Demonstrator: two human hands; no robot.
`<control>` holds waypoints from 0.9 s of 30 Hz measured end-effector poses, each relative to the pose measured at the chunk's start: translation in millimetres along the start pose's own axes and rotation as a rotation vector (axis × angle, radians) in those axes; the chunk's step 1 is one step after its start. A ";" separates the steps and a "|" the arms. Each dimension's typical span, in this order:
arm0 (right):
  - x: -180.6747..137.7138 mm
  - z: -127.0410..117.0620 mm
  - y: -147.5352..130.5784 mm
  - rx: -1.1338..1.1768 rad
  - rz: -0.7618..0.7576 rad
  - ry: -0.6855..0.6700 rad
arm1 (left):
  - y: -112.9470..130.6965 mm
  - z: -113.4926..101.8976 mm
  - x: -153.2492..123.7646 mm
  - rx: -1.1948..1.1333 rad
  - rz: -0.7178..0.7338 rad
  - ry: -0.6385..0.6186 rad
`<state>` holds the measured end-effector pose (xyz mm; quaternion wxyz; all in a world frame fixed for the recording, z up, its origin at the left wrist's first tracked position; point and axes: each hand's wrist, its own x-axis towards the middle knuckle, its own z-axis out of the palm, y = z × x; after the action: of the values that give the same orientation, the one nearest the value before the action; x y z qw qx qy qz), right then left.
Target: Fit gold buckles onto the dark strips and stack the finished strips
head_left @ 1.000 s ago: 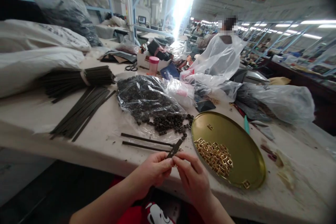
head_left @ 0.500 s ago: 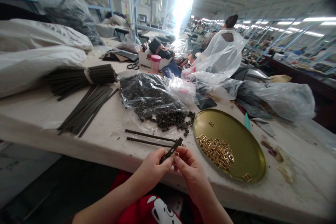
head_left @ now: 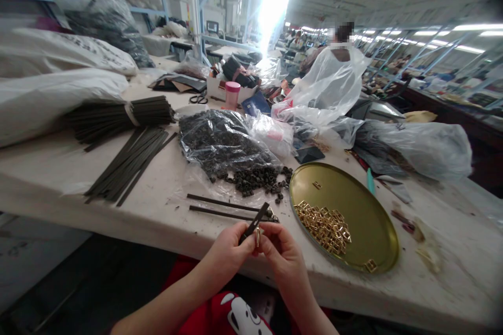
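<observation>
Near the table's front edge, my left hand (head_left: 234, 245) is closed on a dark strap (head_left: 259, 216), whose slotted end points up and away. My right hand (head_left: 280, 246) pinches a small gold buckle (head_left: 258, 237) right beside that strap, seen nearly edge-on. Just beyond my hands lie two dark straps (head_left: 220, 213) with gold buckles at their right ends. To the right, a round gold tray (head_left: 365, 214) holds a heap of gold buckles (head_left: 324, 227) and a couple of loose ones.
A clear plastic bag (head_left: 223, 138) spills small black loops (head_left: 259, 180) behind the straps. Bundled dark strips (head_left: 126, 162) lie at the left. Farther back are scissors (head_left: 198, 99), a pink-lidded jar (head_left: 232, 95) and plastic bags. A person (head_left: 338, 63) is in the background.
The gold buckle has turned from showing its face to nearly edge-on, beside the strap. The strap has tilted a little more upright, its tip shifting slightly left.
</observation>
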<state>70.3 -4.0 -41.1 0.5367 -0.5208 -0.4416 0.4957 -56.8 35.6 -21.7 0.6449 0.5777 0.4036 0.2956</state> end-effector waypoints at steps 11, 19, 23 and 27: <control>6.2 -3.2 10.8 -0.022 -0.011 -0.015 | 6.2 -6.0 -2.4 0.037 -0.086 -0.096; 3.1 1.3 2.2 -0.058 -0.045 0.119 | 3.2 -4.3 -0.2 0.022 -0.100 -0.137; 5.1 -0.7 0.6 0.047 0.007 0.146 | 4.4 -8.1 1.2 0.056 -0.102 -0.130; 5.4 -1.0 2.9 0.129 0.072 0.078 | 5.3 -9.2 1.6 0.086 -0.082 -0.102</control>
<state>71.7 1.1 -44.3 0.5678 -0.5197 -0.3686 0.5213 -63.5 42.5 -16.9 0.6508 0.6022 0.4060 0.2214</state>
